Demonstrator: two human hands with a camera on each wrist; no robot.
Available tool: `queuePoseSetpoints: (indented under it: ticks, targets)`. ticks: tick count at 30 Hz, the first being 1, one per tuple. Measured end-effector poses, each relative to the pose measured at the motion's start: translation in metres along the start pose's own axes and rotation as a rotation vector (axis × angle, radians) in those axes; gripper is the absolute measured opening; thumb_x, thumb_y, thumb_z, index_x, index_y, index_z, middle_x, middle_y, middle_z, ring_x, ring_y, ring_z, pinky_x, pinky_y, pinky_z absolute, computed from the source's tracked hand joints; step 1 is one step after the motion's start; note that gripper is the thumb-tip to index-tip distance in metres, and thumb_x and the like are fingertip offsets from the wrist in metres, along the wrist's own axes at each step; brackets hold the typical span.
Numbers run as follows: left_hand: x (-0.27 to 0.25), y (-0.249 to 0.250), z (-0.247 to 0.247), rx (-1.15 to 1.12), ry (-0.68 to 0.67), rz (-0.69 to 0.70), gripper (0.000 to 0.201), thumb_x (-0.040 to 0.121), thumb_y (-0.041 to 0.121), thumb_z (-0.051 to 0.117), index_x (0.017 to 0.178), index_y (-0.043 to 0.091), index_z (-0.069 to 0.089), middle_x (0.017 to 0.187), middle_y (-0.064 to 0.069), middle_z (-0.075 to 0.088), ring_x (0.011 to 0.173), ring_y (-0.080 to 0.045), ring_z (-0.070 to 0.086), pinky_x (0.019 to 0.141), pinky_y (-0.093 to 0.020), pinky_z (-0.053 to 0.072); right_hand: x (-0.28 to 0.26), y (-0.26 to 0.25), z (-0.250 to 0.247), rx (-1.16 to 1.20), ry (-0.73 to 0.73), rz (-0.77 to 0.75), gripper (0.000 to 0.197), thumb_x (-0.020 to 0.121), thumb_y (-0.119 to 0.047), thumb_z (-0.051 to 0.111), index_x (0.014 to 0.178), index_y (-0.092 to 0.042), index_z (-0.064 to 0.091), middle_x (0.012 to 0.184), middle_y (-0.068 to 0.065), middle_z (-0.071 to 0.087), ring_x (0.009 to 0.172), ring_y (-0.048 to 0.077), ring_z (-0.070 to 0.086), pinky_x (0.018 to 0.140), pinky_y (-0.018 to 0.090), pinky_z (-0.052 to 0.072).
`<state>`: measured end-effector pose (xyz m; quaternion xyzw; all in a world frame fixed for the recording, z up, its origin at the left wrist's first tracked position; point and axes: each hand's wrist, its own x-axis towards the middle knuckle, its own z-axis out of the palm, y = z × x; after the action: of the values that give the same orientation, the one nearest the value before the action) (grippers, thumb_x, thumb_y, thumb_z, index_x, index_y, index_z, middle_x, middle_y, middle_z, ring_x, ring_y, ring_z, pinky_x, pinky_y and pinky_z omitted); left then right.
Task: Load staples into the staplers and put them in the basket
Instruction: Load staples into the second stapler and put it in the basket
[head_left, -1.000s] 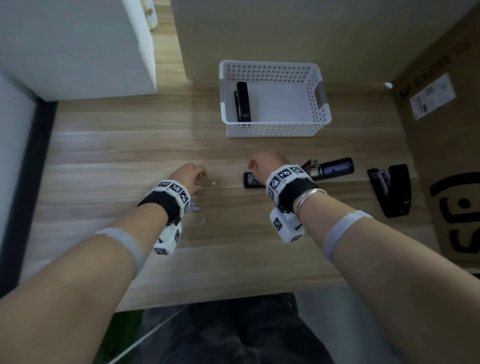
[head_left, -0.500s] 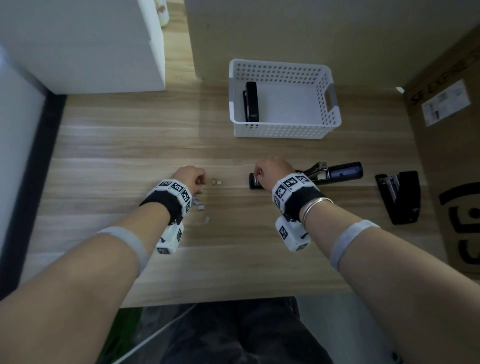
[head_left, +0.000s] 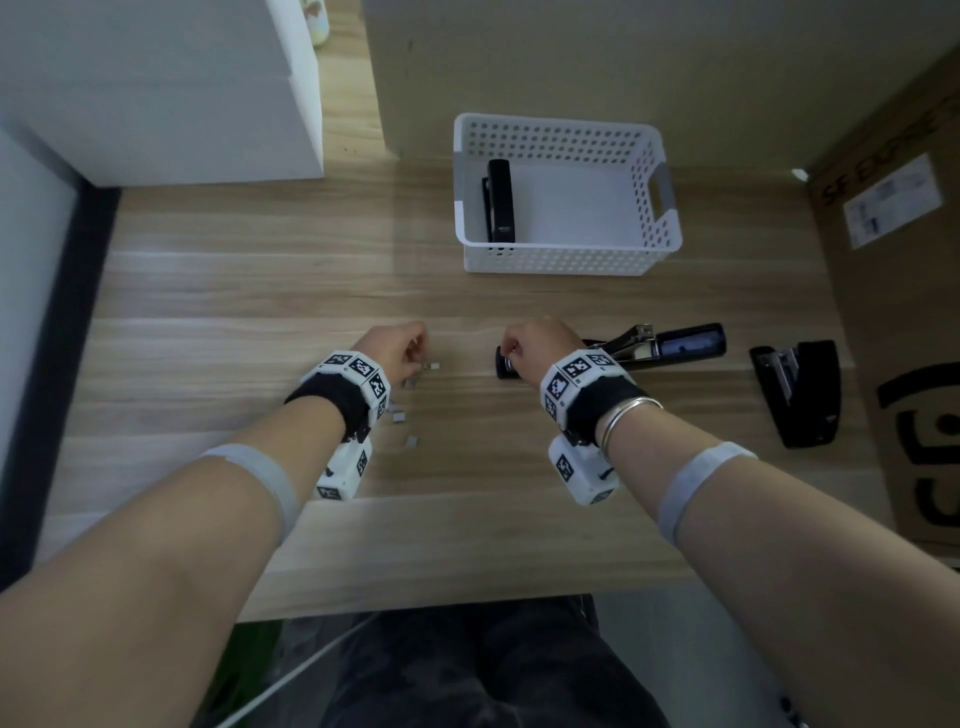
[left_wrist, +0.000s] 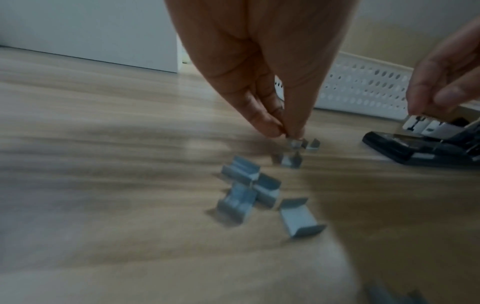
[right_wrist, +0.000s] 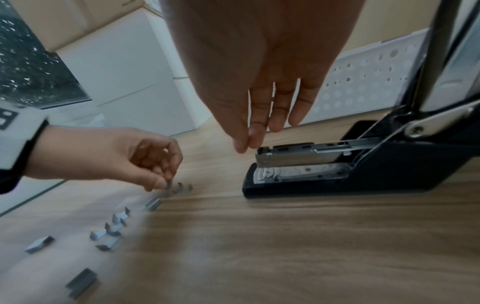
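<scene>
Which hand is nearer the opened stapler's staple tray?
Right. The right hand has its fingertips at the front end of the open stapler tray; the left hand is off to its left, pinching loose staples.

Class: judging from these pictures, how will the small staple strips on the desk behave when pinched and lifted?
Staple strips look small and thin, so probably light. The left hand uses fingertips only, suggesting fiddly handling. Short scattered pieces hint they may snap apart.

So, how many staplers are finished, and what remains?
One stapler lies in the basket. The open stapler is being loaded: the left hand pinches a staple strip, the right hand is at its magazine. A third stapler waits.
</scene>
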<state>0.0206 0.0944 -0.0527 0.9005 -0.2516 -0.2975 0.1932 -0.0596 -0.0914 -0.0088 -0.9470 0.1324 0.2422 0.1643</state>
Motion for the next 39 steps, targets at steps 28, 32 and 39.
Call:
queuePoseSetpoints:
  ticks: [28, 32, 39]
  targets:
    - [0.032, 0.082, 0.019, -0.126, 0.089, 0.199, 0.026, 0.076, -0.002, 0.064, 0.101, 0.003, 0.061, 0.092, -0.013, 0.062, 0.076, -0.024, 0.057, 0.075, -0.033, 0.051, 0.010, 0.028, -0.020, 0.272, -0.018, 0.072, 0.021, 0.086, -0.015, 0.066, 0.107, -0.015, 0.069, 0.109, 0.004, 0.072, 0.104, 0.018, 0.066, 0.089, 0.026, 0.048]
    - [0.033, 0.076, 0.031, -0.065, 0.017, 0.155, 0.028, 0.079, 0.007, 0.067, 0.106, 0.005, 0.061, 0.109, -0.014, 0.063, 0.094, -0.031, 0.064, 0.080, -0.031, 0.048, 0.006, 0.032, -0.013, 0.054, 0.014, 0.005, 0.018, 0.090, -0.016, 0.061, 0.106, -0.018, 0.068, 0.110, 0.003, 0.071, 0.104, 0.021, 0.065, 0.092, 0.031, 0.051]
    - [0.037, 0.074, 0.041, -0.065, -0.002, 0.126, 0.031, 0.078, 0.011, 0.069, 0.108, 0.005, 0.063, 0.112, -0.020, 0.060, 0.100, -0.034, 0.059, 0.085, -0.031, 0.045, 0.005, 0.033, 0.001, -0.106, 0.084, 0.004, 0.016, 0.092, -0.027, 0.057, 0.107, -0.028, 0.063, 0.112, -0.009, 0.069, 0.113, 0.016, 0.057, 0.100, 0.037, 0.027]
